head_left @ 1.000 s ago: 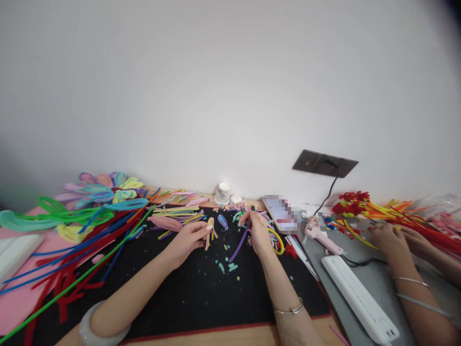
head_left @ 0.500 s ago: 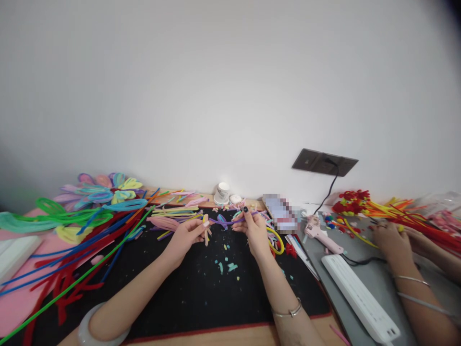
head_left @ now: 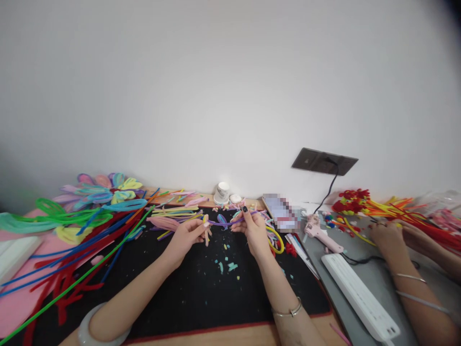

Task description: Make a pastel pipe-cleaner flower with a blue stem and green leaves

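My left hand [head_left: 189,236] is pinched closed on a small bundle of short yellow and pink pipe cleaners [head_left: 207,234]. My right hand [head_left: 256,234] grips a purple pipe cleaner [head_left: 224,223], which spans from the bundle across to its fingers. Both hands hover over a black mat [head_left: 173,293] with a red edge. Small teal cuttings [head_left: 232,266] lie on the mat below them. Behind my left hand are pastel pipe cleaners [head_left: 176,211], and a yellow loop [head_left: 277,240] sits beside my right wrist.
Coloured pipe cleaners and looped petals [head_left: 97,192] heap at the left. At the back stands a paper cup [head_left: 222,192], with a phone [head_left: 281,211] to its right. A pink glue gun [head_left: 322,235] and a white power strip [head_left: 360,298] lie near a co-worker's hands [head_left: 389,238].
My hands stay almost in place, still holding the bundle and the purple pipe cleaner. The co-worker's hands have shifted slightly left.
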{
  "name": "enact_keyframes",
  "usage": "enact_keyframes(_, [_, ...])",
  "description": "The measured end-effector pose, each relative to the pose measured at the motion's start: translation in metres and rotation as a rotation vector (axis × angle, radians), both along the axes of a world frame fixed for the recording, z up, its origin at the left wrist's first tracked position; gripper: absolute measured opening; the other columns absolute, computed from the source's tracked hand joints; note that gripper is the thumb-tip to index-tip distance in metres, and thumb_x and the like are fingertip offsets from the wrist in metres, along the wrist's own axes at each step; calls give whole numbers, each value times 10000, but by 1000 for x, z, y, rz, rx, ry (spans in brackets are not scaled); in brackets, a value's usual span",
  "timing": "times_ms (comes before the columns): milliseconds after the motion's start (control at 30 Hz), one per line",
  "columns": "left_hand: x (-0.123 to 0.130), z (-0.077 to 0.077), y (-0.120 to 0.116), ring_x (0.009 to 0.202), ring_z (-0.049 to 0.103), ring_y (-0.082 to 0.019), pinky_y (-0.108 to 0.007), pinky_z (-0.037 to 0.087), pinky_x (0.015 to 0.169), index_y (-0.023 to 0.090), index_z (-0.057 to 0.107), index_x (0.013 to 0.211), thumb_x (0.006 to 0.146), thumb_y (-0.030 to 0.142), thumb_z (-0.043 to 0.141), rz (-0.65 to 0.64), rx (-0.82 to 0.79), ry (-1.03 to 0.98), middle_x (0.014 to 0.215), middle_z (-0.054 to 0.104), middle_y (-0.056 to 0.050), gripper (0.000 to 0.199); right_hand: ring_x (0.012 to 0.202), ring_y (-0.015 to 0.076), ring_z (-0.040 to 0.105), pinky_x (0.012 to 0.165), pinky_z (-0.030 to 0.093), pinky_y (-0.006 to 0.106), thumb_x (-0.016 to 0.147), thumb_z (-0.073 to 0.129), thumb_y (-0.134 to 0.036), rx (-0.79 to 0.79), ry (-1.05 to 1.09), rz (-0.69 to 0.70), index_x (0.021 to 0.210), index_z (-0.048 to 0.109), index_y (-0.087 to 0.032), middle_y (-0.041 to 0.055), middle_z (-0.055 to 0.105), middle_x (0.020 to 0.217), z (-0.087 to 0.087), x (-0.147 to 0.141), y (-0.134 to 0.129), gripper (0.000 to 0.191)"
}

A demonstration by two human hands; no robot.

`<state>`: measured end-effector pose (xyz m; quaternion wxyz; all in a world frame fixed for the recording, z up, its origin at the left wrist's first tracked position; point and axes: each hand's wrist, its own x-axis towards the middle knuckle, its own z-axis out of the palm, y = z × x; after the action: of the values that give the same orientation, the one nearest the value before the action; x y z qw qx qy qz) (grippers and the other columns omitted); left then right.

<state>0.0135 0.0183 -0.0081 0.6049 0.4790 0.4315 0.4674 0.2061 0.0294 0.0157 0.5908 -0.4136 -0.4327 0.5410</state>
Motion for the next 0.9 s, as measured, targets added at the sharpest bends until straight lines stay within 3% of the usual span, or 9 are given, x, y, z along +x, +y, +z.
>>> enact_keyframes(300, [0,-2,0,584,515,-110,-226,410,593,146,618,703,725,459,630,5,17,79,638,569,8,314,551,142,644,461,518,220,732,617,-520,-19,7,10,727,533,-153,56,668,674,-1,-3,0,377])
enact_keyframes(700, [6,-3,-1,562,539,-126,-245,436,575,142,648,709,703,449,651,-110,25,206,624,620,-12,308,526,122,602,520,504,230,741,630,-461,-48,94,132,708,542,-155,-4,568,555,-7,-21,-8,320])
enact_keyframes(900, [7,-2,-2,535,530,-128,-242,424,544,144,625,682,705,435,645,-164,69,205,594,604,-7,293,535,102,549,528,475,226,727,644,-412,-34,31,187,726,573,-165,-20,543,609,-9,-23,-9,257])
